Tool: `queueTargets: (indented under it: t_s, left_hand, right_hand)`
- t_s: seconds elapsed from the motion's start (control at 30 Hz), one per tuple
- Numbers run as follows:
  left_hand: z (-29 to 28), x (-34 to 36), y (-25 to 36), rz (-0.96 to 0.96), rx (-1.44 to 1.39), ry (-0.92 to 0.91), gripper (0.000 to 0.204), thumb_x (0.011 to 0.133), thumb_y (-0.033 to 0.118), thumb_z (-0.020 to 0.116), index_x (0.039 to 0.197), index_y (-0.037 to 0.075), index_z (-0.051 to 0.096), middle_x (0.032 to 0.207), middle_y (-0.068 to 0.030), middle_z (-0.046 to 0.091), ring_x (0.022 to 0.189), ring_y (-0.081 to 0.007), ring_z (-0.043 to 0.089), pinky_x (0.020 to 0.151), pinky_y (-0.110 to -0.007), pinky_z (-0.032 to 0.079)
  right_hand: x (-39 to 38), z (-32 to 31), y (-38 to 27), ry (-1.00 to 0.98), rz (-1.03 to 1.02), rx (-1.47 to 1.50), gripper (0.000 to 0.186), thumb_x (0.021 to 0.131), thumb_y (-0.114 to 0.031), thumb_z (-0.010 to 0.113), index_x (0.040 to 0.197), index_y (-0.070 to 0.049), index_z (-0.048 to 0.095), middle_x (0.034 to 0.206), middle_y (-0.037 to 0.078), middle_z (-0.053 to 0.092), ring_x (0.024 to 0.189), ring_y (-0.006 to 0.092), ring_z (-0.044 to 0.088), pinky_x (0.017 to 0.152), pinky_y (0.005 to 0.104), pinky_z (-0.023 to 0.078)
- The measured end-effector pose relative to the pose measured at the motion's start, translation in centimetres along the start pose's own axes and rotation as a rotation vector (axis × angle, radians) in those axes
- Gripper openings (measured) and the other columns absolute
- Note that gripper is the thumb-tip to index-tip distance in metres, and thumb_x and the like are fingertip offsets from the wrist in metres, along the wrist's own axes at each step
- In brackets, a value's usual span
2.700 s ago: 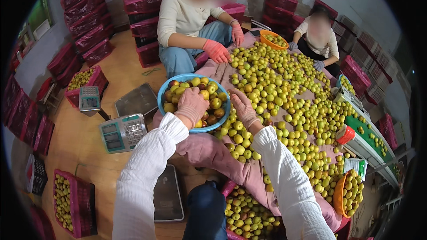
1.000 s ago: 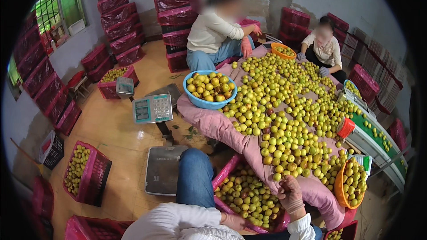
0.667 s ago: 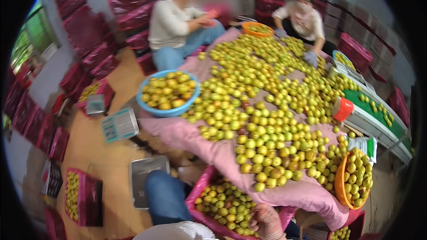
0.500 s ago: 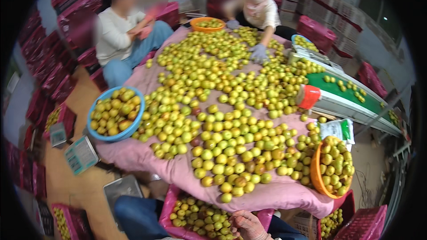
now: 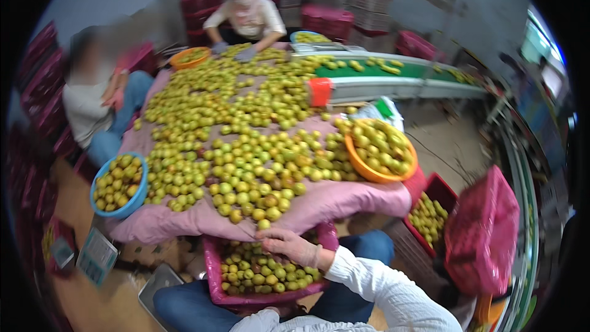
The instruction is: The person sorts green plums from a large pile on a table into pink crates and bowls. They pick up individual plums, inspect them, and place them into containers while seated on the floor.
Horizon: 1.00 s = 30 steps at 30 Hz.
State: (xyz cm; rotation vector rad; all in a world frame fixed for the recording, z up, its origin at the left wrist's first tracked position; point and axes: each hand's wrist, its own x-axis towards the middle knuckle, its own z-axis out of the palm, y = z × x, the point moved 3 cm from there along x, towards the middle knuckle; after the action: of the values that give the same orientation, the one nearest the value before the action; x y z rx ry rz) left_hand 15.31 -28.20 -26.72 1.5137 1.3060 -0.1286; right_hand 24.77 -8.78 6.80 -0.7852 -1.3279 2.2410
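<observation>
My right hand, in a thin pale glove, reaches to the near edge of the pink cloth. Its thumb and fingers are closed on the cloth's edge, just below a single yellow-green jujube. Many more jujubes, some with brown patches, lie spread over the cloth. Below my hand, between my knees, stands a crate lined with magenta plastic, partly filled with jujubes. Of my left arm only some white sleeve shows at the lower edge; that hand is out of sight.
An orange basin and a blue basin of jujubes flank the cloth. Beyond lies a green conveyor. Two people sit at the far side and left. A red crate and scales stand on the floor.
My view has swung to the right, and my right forearm now shows. My right hand has moved from over the crate up to the cloth's edge. The far person's hands have drawn closer together.
</observation>
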Motion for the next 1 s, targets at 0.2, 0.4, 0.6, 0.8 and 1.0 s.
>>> queueTargets:
  t_s: [0.2, 0.4, 0.6, 0.8, 1.0]
  left_hand:
    - [0.5, -1.4, 4.2, 0.257, 0.151, -0.331, 0.055, 0.094, 0.051, 0.049, 0.122, 0.006, 0.064, 0.119, -0.0194, 0.067, 0.113, -0.0316, 0.062, 0.097, -0.039, 0.046]
    - [-7.2, -12.1, 11.2, 0.429, -0.329, -0.116, 0.037, 0.100, 0.029, 0.056, 0.120, -0.001, 0.063, 0.115, -0.0113, 0.068, 0.109, -0.0201, 0.062, 0.098, -0.032, 0.047]
    - [-16.4, -16.0, 10.3, 0.170, 0.108, 0.640, 0.033, 0.083, 0.031, 0.068, 0.106, 0.008, 0.067, 0.106, -0.0155, 0.067, 0.100, -0.0360, 0.063, 0.087, -0.044, 0.050]
    - [-12.1, -12.9, 7.5, -0.129, 0.542, 0.300, 0.030, 0.083, 0.029, 0.065, 0.110, 0.017, 0.070, 0.110, -0.0118, 0.067, 0.106, -0.0324, 0.064, 0.087, -0.046, 0.053]
    - [-10.2, -10.1, 8.6, -0.086, 0.630, 0.302, 0.023, 0.088, 0.018, 0.055, 0.097, 0.014, 0.075, 0.103, -0.0122, 0.071, 0.097, -0.0340, 0.069, 0.077, -0.047, 0.058]
  right_hand:
    - [-11.8, -5.7, -0.9, 0.298, -0.378, 0.469, 0.035, 0.088, -0.013, 0.069, 0.121, -0.011, 0.056, 0.110, 0.006, 0.059, 0.087, 0.0166, 0.059, 0.070, 0.0260, 0.048]
    - [-24.7, -17.1, 0.5, 0.794, -0.440, 0.328, 0.026, 0.091, -0.009, 0.064, 0.116, -0.008, 0.057, 0.098, 0.007, 0.062, 0.077, 0.0162, 0.058, 0.065, 0.0275, 0.050]
    - [-36.4, -29.9, 7.1, 1.381, -0.367, 0.637, 0.017, 0.100, -0.016, 0.055, 0.113, -0.007, 0.059, 0.106, 0.005, 0.063, 0.091, 0.0180, 0.063, 0.072, 0.0277, 0.056]
    - [-19.3, -11.9, 0.4, 0.709, -0.446, -0.554, 0.038, 0.093, -0.017, 0.063, 0.128, -0.005, 0.055, 0.108, 0.011, 0.066, 0.092, 0.0202, 0.065, 0.078, 0.0292, 0.052]
    - [-7.5, -5.6, 7.7, 0.184, 0.015, -1.267, 0.049, 0.086, -0.021, 0.073, 0.130, -0.007, 0.056, 0.114, 0.017, 0.067, 0.104, 0.0304, 0.066, 0.090, 0.0383, 0.052]
